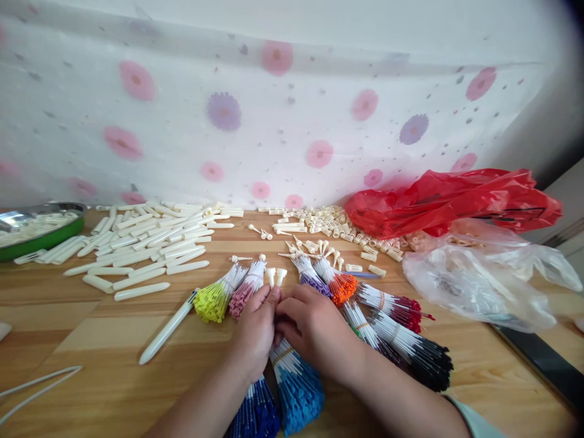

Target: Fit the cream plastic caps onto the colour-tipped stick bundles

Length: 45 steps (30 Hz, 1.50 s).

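My left hand (255, 325) is closed in a pinch, with small cream plastic pen pieces (271, 276) poking up from its fingertips. Right beside it, my right hand (314, 328) has its fingers curled against the left fingertips; whatever they grip is hidden. Below the hands lie rubber-banded bundles of pen refills: a light blue bundle (298, 392) and a dark blue bundle (258, 410). Pink (247, 289), yellow (214, 298), purple (312, 277) and orange (337, 283) bundles lie just beyond. To the left rests an assembled white pen (166, 328).
Cream pen barrels (146, 237) are heaped at the back left, near a green-rimmed bowl (68, 234). Small slotted pieces (331, 222) are piled at the back. Red (447, 201) and clear (474, 280) plastic bags sit right. Black (420, 353) and dark red (396, 307) refill bundles lie nearer.
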Motion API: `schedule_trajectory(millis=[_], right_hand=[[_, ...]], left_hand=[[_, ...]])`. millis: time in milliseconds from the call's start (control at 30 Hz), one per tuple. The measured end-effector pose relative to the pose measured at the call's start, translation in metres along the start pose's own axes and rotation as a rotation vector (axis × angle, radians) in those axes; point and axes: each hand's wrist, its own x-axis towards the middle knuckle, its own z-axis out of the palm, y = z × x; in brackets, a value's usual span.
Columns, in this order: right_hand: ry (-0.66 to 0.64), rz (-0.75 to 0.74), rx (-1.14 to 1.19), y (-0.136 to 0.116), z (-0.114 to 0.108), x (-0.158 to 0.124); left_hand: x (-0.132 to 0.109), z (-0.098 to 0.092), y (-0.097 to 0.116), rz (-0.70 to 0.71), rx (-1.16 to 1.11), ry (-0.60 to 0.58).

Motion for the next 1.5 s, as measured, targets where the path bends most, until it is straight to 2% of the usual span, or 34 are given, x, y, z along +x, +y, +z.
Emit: schedule_trajectory(millis=[300, 500, 667, 833, 1000, 1100, 1200, 1300, 1400, 1500], right_hand=[[-0.065, -0.007, -0.064, 0.001, -0.002, -0.001], [-0.025, -0.004, -0.064, 0.0, 0.0, 0.001], [-0.03, -0.056, -0.077, -0.001, -0.001, 0.0], [-0.027, -0.111, -0.043, -0.001, -0.003, 0.0], [0.048, -0.106, 0.036, 0.001, 0.002, -0.001], [0.126, -0.085, 0.156, 0.003, 0.004, -0.001], [0.214, 0.008, 0.335, 0.011, -0.001, 0.001], [0.353, 0.133, 0.549, 0.026, -0.009, 0.006], [0.515, 0.153, 0.858, 0.04, -0.015, 0.01], [0.513, 0.152, 1.152, 0.046, -0.015, 0.011]], left_hand=[[-0.002, 0.002, 0.001, -0.009, -0.007, 0.003], [-0.003, 0.003, 0.005, -0.039, -0.036, 0.02], [-0.003, 0.002, 0.006, -0.038, -0.002, 0.046], [-0.004, 0.001, 0.005, -0.037, 0.034, 0.023], [-0.001, -0.001, 0.006, -0.032, 0.011, 0.003], [0.0, -0.003, 0.007, -0.032, 0.01, -0.031], [0.0, -0.007, 0.007, -0.007, 0.103, -0.142], [0.001, -0.012, 0.008, 0.04, 0.278, -0.272], [0.002, -0.016, 0.009, 0.131, 0.482, -0.326], [0.003, -0.018, 0.011, 0.213, 0.661, -0.355]])
